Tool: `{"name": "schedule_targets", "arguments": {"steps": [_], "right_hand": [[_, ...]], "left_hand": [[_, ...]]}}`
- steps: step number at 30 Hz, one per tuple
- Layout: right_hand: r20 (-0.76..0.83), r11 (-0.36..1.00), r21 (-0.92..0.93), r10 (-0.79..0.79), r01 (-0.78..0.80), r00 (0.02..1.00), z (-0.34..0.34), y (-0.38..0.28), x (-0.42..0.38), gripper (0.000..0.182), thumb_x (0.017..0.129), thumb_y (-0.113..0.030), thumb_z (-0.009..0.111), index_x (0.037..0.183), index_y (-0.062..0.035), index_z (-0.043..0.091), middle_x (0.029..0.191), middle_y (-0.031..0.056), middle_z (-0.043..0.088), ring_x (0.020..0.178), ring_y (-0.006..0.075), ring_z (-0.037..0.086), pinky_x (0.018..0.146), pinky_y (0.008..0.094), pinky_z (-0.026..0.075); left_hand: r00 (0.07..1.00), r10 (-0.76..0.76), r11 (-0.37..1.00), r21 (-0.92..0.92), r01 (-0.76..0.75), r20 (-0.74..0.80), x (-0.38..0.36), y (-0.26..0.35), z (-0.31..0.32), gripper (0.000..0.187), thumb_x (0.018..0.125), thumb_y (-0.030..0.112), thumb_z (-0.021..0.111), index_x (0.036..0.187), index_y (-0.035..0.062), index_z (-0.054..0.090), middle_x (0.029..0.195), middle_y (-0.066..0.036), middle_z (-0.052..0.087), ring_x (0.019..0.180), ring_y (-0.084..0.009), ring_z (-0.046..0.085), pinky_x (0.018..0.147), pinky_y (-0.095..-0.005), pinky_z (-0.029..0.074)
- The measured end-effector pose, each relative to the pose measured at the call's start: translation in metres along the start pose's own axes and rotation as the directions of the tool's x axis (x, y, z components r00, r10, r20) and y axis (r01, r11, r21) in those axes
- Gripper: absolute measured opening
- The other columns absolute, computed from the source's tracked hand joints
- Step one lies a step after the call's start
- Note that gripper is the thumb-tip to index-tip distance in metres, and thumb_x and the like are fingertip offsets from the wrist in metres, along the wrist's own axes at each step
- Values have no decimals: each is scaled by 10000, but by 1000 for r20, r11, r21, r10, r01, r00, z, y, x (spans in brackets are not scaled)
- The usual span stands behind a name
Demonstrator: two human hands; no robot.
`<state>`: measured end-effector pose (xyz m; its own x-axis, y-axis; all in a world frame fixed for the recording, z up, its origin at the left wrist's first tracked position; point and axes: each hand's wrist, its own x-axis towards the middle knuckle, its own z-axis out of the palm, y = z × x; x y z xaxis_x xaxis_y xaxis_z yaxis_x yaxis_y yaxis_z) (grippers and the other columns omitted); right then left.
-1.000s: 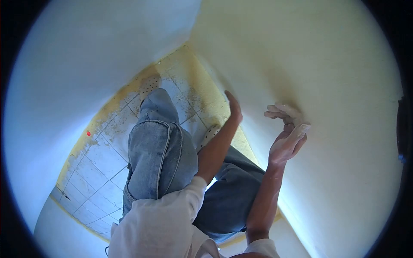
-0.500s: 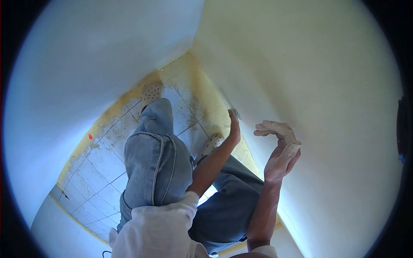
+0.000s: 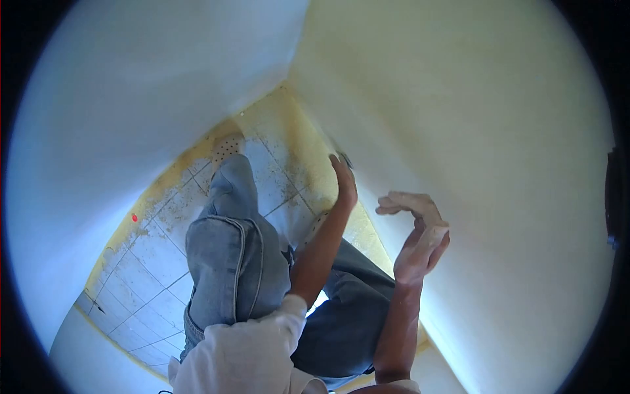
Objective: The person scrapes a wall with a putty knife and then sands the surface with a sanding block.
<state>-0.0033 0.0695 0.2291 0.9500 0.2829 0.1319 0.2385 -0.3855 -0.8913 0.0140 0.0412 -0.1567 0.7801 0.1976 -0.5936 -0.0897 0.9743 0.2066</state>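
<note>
Low on the pale right-hand wall (image 3: 472,131), my left hand (image 3: 344,180) is closed on a small flat grey tool (image 3: 347,160) like a scraper. The tool's edge is right at the wall surface, and my fingers hide most of it. My right hand (image 3: 419,240) hovers in front of the same wall, nearer to me, its fingers bent and apart from the thumb in a cupped shape. White paste-like residue coats its fingers and thumb. Nothing separate shows in its grip.
Two walls meet at a corner ahead, over a dusty tiled floor (image 3: 154,256) with a yellowish border. A small red object (image 3: 134,217) lies by the left wall (image 3: 131,98). My bent legs (image 3: 223,262) and dotted shoes (image 3: 228,146) take up the middle.
My left hand and the grey tool have moved along the wall, farther from me toward the corner. My right hand keeps its cupped shape; the view has shifted slightly.
</note>
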Motion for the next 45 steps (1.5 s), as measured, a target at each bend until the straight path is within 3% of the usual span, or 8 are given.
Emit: {"name": "schedule_targets", "arguments": {"steps": [5,6,13,16,21,24,31,45], "right_hand": [[16,999,21,-33,33,999,-1,6,21,742,1173,-434,211,1069,100,714,928,220,744,813,301,729,763,392,552],[-3,1000,24,-20,20,1000,2,7,25,744,1173,-436,210,1069,101,714,930,221,744,813,302,729,762,393,552],[51,999,-2,-43,43,998,12,4,23,734,1171,-455,241,1068,88,724,953,220,751,813,294,734,757,388,560],[40,998,66,-19,16,999,19,-6,26,717,1167,-467,278,1069,81,729,968,214,754,819,282,735,767,385,567],[67,995,69,-74,70,995,24,-9,26,739,1166,-487,264,1070,78,730,932,210,751,788,290,740,749,394,565],[50,995,78,-60,56,997,20,-6,32,725,1164,-484,287,1067,81,731,946,209,754,799,278,734,754,383,570],[64,999,-9,-37,38,997,8,-3,25,775,1164,-509,237,1072,80,733,921,216,749,751,298,731,753,401,558],[32,999,50,-18,16,999,0,-4,15,749,1161,-509,294,1055,87,735,945,216,757,804,288,749,753,387,589]], "left_hand": [[974,-94,979,158,128,-206,20,-41,-41,1188,935,936,232,1711,45,96,1784,-167,96,1641,-294,93,1323,-405,6],[969,-246,957,-169,236,-35,22,-7,-18,1145,958,913,200,1717,66,64,1800,-124,35,1653,-275,26,1318,-385,-32],[997,-17,969,246,33,-70,33,-35,-49,994,1047,791,247,1721,103,-3,1806,-98,-27,1659,-255,-34,1323,-434,-32],[985,-171,916,-372,152,-16,58,41,-8,999,1047,791,249,1720,97,0,1806,-96,-14,1659,-265,-22,1324,-433,-29],[988,-95,989,124,80,122,12,28,-14,1086,994,865,252,1720,84,42,1803,-111,32,1653,-284,41,1326,-434,-10],[954,-289,907,-299,298,76,57,30,-26,1116,973,890,260,1721,90,44,1801,-121,31,1653,-289,19,1325,-433,-15],[979,-189,975,137,178,76,13,8,-32,1040,1016,827,297,1725,114,31,1800,-136,28,1658,-262,15,1326,-420,0],[999,2,996,91,1,-32,84,111,15,1265,901,969,217,1701,2,58,1782,-140,131,1632,-290,148,1327,-412,87]]}}
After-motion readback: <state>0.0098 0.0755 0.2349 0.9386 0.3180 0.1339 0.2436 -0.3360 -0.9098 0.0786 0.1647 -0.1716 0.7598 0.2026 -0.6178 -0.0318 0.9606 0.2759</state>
